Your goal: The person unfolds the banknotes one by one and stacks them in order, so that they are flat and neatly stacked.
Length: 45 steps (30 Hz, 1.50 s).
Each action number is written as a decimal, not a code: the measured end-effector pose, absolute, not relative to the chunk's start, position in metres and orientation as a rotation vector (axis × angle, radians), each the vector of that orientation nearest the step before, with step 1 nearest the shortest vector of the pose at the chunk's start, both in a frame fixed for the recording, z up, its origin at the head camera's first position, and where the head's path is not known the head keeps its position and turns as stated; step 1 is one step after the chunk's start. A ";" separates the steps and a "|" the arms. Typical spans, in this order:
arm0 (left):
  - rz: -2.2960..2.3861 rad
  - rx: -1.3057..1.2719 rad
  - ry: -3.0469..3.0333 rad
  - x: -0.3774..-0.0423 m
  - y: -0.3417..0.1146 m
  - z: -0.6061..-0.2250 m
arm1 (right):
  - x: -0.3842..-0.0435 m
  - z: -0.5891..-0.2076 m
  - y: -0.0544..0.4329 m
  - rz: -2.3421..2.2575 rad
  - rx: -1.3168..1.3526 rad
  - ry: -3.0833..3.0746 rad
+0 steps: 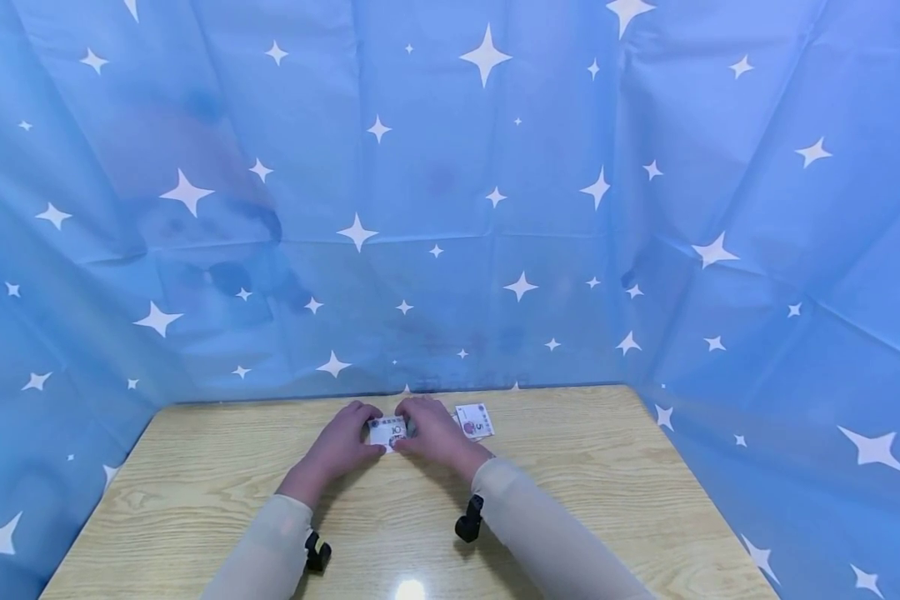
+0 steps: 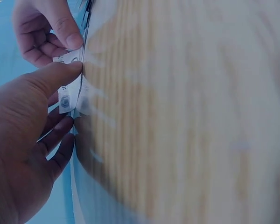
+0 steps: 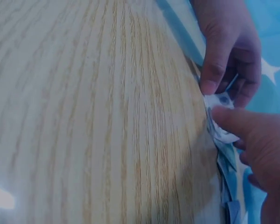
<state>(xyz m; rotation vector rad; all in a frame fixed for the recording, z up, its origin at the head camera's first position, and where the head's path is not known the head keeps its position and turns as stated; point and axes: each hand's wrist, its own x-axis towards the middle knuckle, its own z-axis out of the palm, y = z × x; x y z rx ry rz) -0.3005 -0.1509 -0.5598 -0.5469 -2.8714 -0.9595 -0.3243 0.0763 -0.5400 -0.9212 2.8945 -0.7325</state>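
A small pale banknote [image 1: 387,431] with a "10" printed on it lies near the far side of the wooden table, between both hands. My left hand [image 1: 347,437] holds its left end, thumb at the near edge and fingers at the far edge. On the opposite end my right hand [image 1: 432,432] grips it the same way. In the left wrist view the thumbs rest on the banknote [image 2: 66,97]; the right wrist view shows the banknote [image 3: 225,135] between the hands too. Part of it is hidden by fingers.
Just right of my right hand lies another banknote [image 1: 476,420] marked "5", partly over other paper. Bluish paper pieces [image 3: 227,179] show along the table in the right wrist view. A blue star-patterned curtain [image 1: 450,208] hangs behind the wooden table [image 1: 585,483].
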 end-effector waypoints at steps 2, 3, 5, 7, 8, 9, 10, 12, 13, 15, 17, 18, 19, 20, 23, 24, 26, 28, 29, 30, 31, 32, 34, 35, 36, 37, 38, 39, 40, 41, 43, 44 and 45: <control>-0.980 -0.542 -2.858 -0.300 -0.151 -0.560 | -0.325 -0.541 0.075 -0.804 -0.918 2.878; -0.993 -0.538 -2.853 -0.299 -0.151 -0.560 | -0.325 -0.541 0.075 -0.847 -0.910 2.868; -1.026 -0.521 -2.846 -0.298 -0.150 -0.560 | -0.325 -0.542 0.075 -0.949 -0.880 2.835; -1.084 -0.500 -2.832 -0.297 -0.150 -0.559 | -0.322 -0.540 0.075 -1.064 -0.850 2.790; -1.123 -0.487 -2.825 -0.296 -0.150 -0.558 | -0.320 -0.539 0.075 -1.118 -0.833 2.769; -1.170 -0.476 -2.814 -0.295 -0.150 -0.556 | -0.318 -0.537 0.076 -1.170 -0.819 2.750; -1.223 -0.466 -2.800 -0.294 -0.150 -0.554 | -0.316 -0.536 0.076 -1.225 -0.806 2.724; -1.332 -0.460 -2.769 -0.290 -0.150 -0.549 | -0.311 -0.533 0.078 -1.320 -0.782 2.682; -1.380 -0.458 -2.755 -0.289 -0.150 -0.546 | -0.309 -0.531 0.079 -1.363 -0.770 2.661; -1.474 -0.459 -2.731 -0.284 -0.149 -0.542 | -0.305 -0.528 0.083 -1.437 -0.746 2.613; -1.550 -0.451 -2.711 -0.280 -0.148 -0.539 | -0.301 -0.526 0.086 -1.494 -0.742 2.568; -1.592 -0.447 -2.694 -0.278 -0.146 -0.538 | -0.299 -0.525 0.087 -1.517 -0.742 2.548; -1.628 -0.441 -2.680 -0.276 -0.145 -0.537 | -0.297 -0.524 0.089 -1.541 -0.741 2.527; -1.667 -0.437 -2.664 -0.273 -0.143 -0.535 | -0.294 -0.523 0.092 -1.562 -0.736 2.509; -1.758 -0.449 -2.627 -0.268 -0.134 -0.533 | -0.286 -0.520 0.100 -1.596 -0.701 2.496; -1.788 -0.461 -2.614 -0.266 -0.131 -0.533 | -0.283 -0.520 0.103 -1.600 -0.687 2.499; -1.825 -0.489 -2.598 -0.263 -0.125 -0.533 | -0.277 -0.519 0.109 -1.614 -0.665 2.503; -1.851 -0.517 -2.589 -0.259 -0.120 -0.533 | -0.271 -0.518 0.114 -1.622 -0.658 2.506; -1.861 -0.527 -2.586 -0.256 -0.117 -0.533 | -0.268 -0.518 0.117 -1.630 -0.661 2.499; -1.865 -0.536 -2.584 -0.254 -0.115 -0.532 | -0.266 -0.518 0.119 -1.632 -0.659 2.497; -1.862 -0.541 -2.590 -0.252 -0.112 -0.532 | -0.263 -0.518 0.122 -1.637 -0.657 2.493; -1.857 -0.547 -2.597 -0.250 -0.110 -0.532 | -0.260 -0.518 0.125 -1.635 -0.647 2.494; -1.869 -0.560 -2.598 -0.246 -0.104 -0.531 | -0.255 -0.518 0.130 -1.633 -0.619 2.501; -1.872 -0.568 -2.598 -0.244 -0.102 -0.531 | -0.253 -0.518 0.133 -1.634 -0.608 2.506; -1.877 -0.576 -2.595 -0.243 -0.099 -0.530 | -0.251 -0.518 0.135 -1.637 -0.589 2.512; -1.887 -0.580 -2.591 -0.241 -0.097 -0.530 | -0.248 -0.517 0.137 -1.645 -0.577 2.515; -1.899 -0.583 -2.585 -0.240 -0.095 -0.530 | -0.246 -0.518 0.140 -1.652 -0.561 2.517; -1.913 -0.586 -2.576 -0.238 -0.093 -0.530 | -0.245 -0.518 0.142 -1.663 -0.546 2.516; -1.916 -0.577 -2.576 -0.238 -0.092 -0.531 | -0.243 -0.518 0.144 -1.678 -0.537 2.510; -1.920 -0.566 -2.574 -0.237 -0.090 -0.532 | -0.241 -0.518 0.146 -1.697 -0.533 2.504; -1.923 -0.539 -2.568 -0.236 -0.088 -0.533 | -0.239 -0.517 0.150 -1.723 -0.516 2.493; -1.920 -0.526 -2.564 -0.236 -0.088 -0.534 | -0.238 -0.518 0.152 -1.729 -0.506 2.489; -1.915 -0.515 -2.561 -0.236 -0.087 -0.535 | -0.237 -0.517 0.153 -1.732 -0.500 2.488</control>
